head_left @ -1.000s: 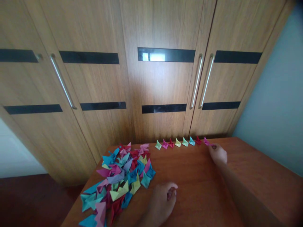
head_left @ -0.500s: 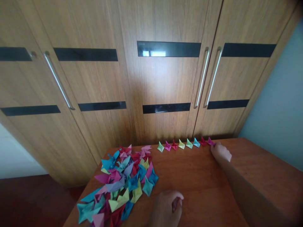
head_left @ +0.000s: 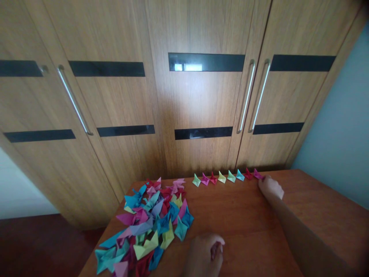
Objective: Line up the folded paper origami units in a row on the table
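Note:
A row of small folded paper boats (head_left: 231, 177) in green, pink, red, yellow and blue stands along the table's back edge. At its right end is a magenta paper boat (head_left: 257, 174), pinched at its right tip by the fingers of my right hand (head_left: 271, 187). My left hand (head_left: 205, 254) is curled in a loose fist low in the view, near the table's front, with nothing visible in it. Just left of it spreads a heap of folded paper pieces (head_left: 146, 246) in many colours, several overlapping.
The brown wooden table (head_left: 236, 219) reaches back to a wooden wardrobe (head_left: 198, 104) with dark strips and metal handles (head_left: 246, 96). A pale wall (head_left: 337, 146) rises on the right. Dark floor (head_left: 52, 246) shows at the lower left.
The view has shifted very slightly. Both hands hold nearly the same places, the right at the magenta boat, the left curled beside the heap.

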The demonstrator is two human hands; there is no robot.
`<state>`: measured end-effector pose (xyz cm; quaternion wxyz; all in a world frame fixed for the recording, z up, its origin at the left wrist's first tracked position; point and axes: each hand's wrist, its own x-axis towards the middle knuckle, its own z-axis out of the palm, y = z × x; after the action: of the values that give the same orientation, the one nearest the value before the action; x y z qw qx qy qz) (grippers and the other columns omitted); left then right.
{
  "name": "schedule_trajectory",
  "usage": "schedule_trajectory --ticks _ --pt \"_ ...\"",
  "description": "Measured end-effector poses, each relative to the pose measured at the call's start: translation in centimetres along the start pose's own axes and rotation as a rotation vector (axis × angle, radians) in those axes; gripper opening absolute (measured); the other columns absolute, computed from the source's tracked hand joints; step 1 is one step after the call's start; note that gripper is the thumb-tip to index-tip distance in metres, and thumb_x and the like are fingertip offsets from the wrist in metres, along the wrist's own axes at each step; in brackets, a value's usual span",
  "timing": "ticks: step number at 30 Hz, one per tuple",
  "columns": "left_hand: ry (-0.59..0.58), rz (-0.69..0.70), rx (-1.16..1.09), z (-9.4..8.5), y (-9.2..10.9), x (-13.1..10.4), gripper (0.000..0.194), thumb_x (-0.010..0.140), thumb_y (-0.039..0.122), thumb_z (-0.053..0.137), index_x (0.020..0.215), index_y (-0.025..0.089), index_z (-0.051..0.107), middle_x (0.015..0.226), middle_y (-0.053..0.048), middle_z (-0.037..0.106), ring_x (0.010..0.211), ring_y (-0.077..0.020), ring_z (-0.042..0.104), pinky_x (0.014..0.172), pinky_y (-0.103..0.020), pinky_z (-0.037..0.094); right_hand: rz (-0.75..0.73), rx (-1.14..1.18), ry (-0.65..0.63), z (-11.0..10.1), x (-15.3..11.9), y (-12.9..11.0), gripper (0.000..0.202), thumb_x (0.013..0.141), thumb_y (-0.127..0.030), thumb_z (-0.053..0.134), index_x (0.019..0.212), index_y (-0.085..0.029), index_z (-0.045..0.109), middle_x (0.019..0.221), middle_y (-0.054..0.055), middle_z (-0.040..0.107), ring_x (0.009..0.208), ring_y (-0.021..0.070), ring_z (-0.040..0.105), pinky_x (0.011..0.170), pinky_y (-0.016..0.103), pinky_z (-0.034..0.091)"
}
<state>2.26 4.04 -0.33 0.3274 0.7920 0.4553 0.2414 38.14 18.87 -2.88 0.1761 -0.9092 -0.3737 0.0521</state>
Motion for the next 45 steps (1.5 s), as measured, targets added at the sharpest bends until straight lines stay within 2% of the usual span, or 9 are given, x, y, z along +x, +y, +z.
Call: schedule_trajectory --ticks 6,11,19,24,29,33,36,40,45 --pt "0.033 -0.012 -0.023 -0.2 0.2 -0.1 0.024 0.080 0.016 0.046 0.087 0.020 0.068 0.072 0.000 0.067 0.065 -0.0127 0.058 0.060 -0.021 0.036 0.038 0.081 0.085 -0.3 -1.6 0.1 0.049 0.085 -0.045 0.037 0.121 -0.013 0.046 0.098 0.020 0.064 0.095 0.0334 0.062 0.074 0.041 0.049" --pt "0.047 -0.010 -0.044 -0.1 0.1 -0.2 0.025 0.079 0.016 0.045 0.087 0.019 0.068 0.070 0.000 0.066 0.063 -0.0126 0.057 0.058 -0.020 0.037 0.025 0.219 0.176 0.0 -5.3 0.1 0.043 0.085 -0.041 0.040 0.117 -0.013 0.049 0.093 0.018 0.066 0.091 0.0315 0.063 0.075 0.037 0.048" --pt "0.086 0.051 -0.067 0.0 0.1 -0.7 0.025 0.081 0.015 0.044 0.091 0.020 0.067 0.077 -0.001 0.067 0.071 -0.0134 0.059 0.064 -0.021 0.041 -0.368 0.263 0.031 0.9 -14.1 -2.1 0.018 0.085 -0.032 0.043 0.087 -0.024 0.058 0.082 0.005 0.069 0.075 0.0198 0.065 0.058 0.023 0.040" --pt "0.175 0.041 0.078 -1.4 0.8 -1.5 0.027 0.083 0.013 0.041 0.092 0.021 0.065 0.081 -0.001 0.066 0.072 -0.0137 0.059 0.066 -0.022 0.042 -0.587 0.268 -0.032 0.9 -17.8 -2.6 0.015 0.084 -0.029 0.043 0.078 -0.025 0.057 0.067 -0.001 0.065 0.063 0.0163 0.062 0.054 0.022 0.035" --pt "0.274 -0.054 0.463 -5.0 1.1 -3.1 0.028 0.087 0.018 0.038 0.102 0.024 0.061 0.099 -0.005 0.064 0.089 -0.0193 0.060 0.077 -0.029 0.045 -0.597 0.337 -0.051 0.6 -18.0 -2.5 0.015 0.083 -0.028 0.044 0.077 -0.025 0.057 0.065 -0.002 0.064 0.061 0.0157 0.062 0.054 0.021 0.035" --pt "0.271 -0.187 0.682 -7.2 0.6 -4.4 0.028 0.089 0.026 0.038 0.108 0.022 0.058 0.105 -0.009 0.063 0.091 -0.0230 0.062 0.074 -0.033 0.048 -0.581 0.377 -0.073 0.5 -17.7 -2.5 0.015 0.082 -0.029 0.045 0.078 -0.025 0.059 0.067 -0.001 0.065 0.063 0.0163 0.063 0.055 0.022 0.036" --pt "0.230 -0.247 0.734 -7.5 0.2 -4.9 0.026 0.088 0.026 0.040 0.107 0.020 0.057 0.104 -0.009 0.064 0.088 -0.0241 0.063 0.071 -0.034 0.049 -0.587 0.403 -0.084 0.5 -17.7 -2.4 0.015 0.081 -0.030 0.045 0.077 -0.025 0.058 0.067 -0.001 0.066 0.063 0.0164 0.062 0.055 0.022 0.037" --pt "0.180 -0.240 0.745 -7.0 -0.2 -4.8 0.022 0.087 0.021 0.040 0.098 0.020 0.059 0.100 -0.008 0.064 0.088 -0.0242 0.063 0.069 -0.033 0.050 -0.580 0.425 -0.099 0.4 -17.7 -2.4 0.015 0.081 -0.031 0.045 0.076 -0.025 0.058 0.067 -0.001 0.066 0.063 0.0168 0.063 0.056 0.022 0.038" --pt "0.197 -0.219 0.766 -7.0 -0.6 -4.6 0.027 0.087 0.015 0.035 0.095 0.022 0.060 0.098 -0.006 0.064 0.084 -0.0215 0.064 0.068 -0.031 0.049 -0.577 0.446 -0.109 0.2 -17.7 -2.5 0.016 0.080 -0.032 0.045 0.076 -0.025 0.058 0.069 -0.001 0.067 0.064 0.0173 0.063 0.058 0.023 0.040"
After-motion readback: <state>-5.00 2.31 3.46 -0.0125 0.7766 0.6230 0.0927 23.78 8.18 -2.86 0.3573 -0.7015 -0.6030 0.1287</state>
